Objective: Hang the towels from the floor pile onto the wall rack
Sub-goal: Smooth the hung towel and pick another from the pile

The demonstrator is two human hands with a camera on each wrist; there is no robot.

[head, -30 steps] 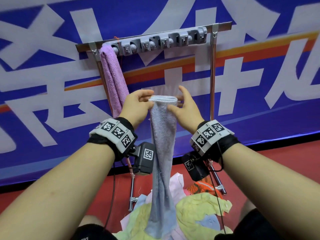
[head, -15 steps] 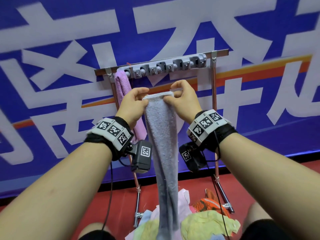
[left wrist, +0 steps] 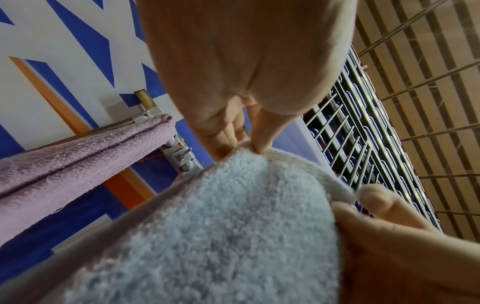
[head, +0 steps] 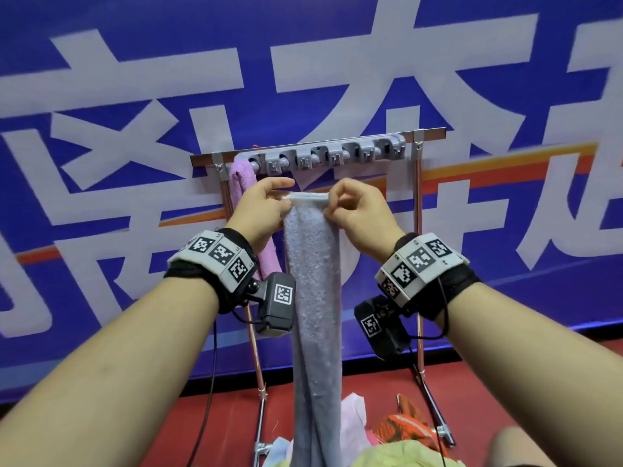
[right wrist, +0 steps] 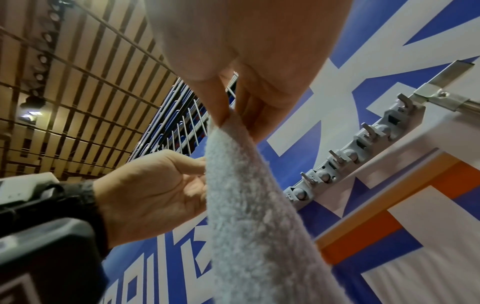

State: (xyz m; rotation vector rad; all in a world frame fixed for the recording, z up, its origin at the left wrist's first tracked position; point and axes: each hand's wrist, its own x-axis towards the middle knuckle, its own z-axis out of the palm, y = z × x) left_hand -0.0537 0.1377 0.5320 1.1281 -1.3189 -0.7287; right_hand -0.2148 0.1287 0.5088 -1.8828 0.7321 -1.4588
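fingers (head: 332, 201) of both hands pinch the top hem of the grey-blue towel (head: 313, 281), left hand (head: 261, 210) and right hand (head: 359, 215) at its corners, just below the wall rack (head: 323, 156). best kept taut and level, fed into the clip directly above. beside the left fingers hangs the purple towel (head: 241, 178). banner (head: 135, 96) characters are cropped, unreadable.

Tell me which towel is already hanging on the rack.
The purple towel, draped at the left end of the rack. The grey-blue towel is only held up below the clips by both hands, and the rest lie in the floor pile.
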